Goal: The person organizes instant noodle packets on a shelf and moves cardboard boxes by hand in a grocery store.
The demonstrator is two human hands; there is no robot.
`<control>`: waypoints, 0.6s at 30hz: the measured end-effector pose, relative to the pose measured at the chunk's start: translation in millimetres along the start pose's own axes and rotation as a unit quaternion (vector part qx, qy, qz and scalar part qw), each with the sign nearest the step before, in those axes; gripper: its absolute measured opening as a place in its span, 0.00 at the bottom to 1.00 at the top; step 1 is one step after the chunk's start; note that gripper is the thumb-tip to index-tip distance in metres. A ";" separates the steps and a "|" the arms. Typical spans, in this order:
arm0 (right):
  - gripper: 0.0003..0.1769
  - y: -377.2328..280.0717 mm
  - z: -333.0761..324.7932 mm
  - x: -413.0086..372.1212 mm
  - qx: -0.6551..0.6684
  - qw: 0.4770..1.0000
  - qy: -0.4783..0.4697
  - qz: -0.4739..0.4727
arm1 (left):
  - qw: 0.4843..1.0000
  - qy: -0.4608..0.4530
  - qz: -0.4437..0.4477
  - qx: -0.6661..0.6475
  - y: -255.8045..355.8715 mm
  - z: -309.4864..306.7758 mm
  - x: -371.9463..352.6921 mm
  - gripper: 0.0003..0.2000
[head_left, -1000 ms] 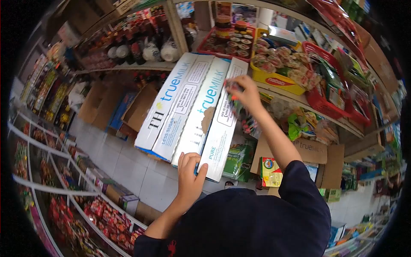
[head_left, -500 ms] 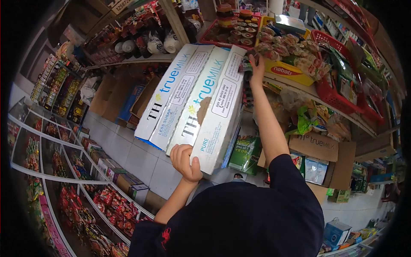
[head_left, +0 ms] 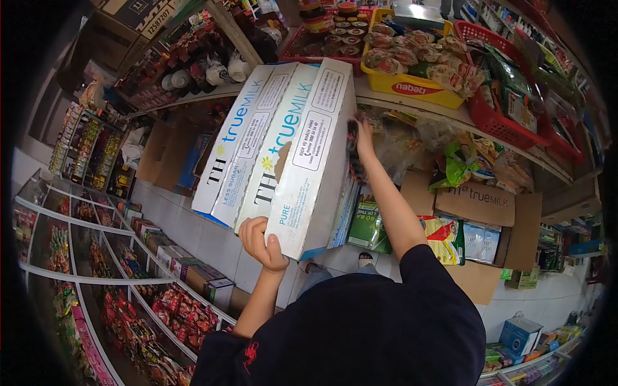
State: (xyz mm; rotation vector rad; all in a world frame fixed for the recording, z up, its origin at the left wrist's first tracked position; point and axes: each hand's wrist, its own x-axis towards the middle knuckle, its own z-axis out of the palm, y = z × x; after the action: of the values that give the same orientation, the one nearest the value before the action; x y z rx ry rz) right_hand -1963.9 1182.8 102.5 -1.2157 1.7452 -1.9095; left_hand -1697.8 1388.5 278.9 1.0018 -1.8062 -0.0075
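Two white TH true MILK cartons stand side by side in front of me, the LESS SUGAR carton [head_left: 225,154] on the left and the PURE carton [head_left: 302,161] on the right. The PURE carton has a torn brown patch on top. My left hand [head_left: 264,246] is closed on the near corner of the PURE carton, fingers at its front edge and thumb on top. Along that carton's right side, my right hand [head_left: 364,140] curls around a small dark thing [head_left: 352,136]; its fingers are partly hidden, and I cannot make out what it is.
On the shelf ahead are a red basket of jars [head_left: 338,48], a yellow nabati box [head_left: 415,89] and a red basket of packets [head_left: 502,119]. An opened cardboard box [head_left: 476,204] stands lower right. Divided racks of sweets [head_left: 122,281] line the left.
My right hand has come down and nearer along the PURE carton's side from its far corner. The view has shifted, so the cartons sit slightly further left; my left hand keeps its grip.
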 end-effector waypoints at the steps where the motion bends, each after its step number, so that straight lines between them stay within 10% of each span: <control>1: 0.26 -8.8 -7.3 2.6 0.064 0.998 -0.008 0.007 | 1.000 -0.003 -0.004 -0.003 -0.4 -0.1 -0.1 0.15; 5: 0.29 -163.1 -45.1 19.1 0.148 0.984 0.014 -0.103 | 1.000 -0.002 -0.006 -0.003 -1.8 0.3 -0.6 0.15; 15: 0.20 26.4 -17.9 -79.0 -0.019 0.985 0.014 0.170 | 1.000 0.017 0.020 0.004 -3.3 0.8 0.4 0.15; 18: 0.19 -5.4 -18.6 -73.5 -0.026 0.981 0.032 0.189 | 1.000 0.009 0.013 -0.006 -4.1 1.0 -0.9 0.15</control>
State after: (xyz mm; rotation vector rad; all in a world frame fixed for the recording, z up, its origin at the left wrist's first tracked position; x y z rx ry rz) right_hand -1931.2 1247.8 80.6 -0.7731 1.9073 -1.7013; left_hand -1695.9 1385.9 275.9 0.9683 -1.8013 0.0064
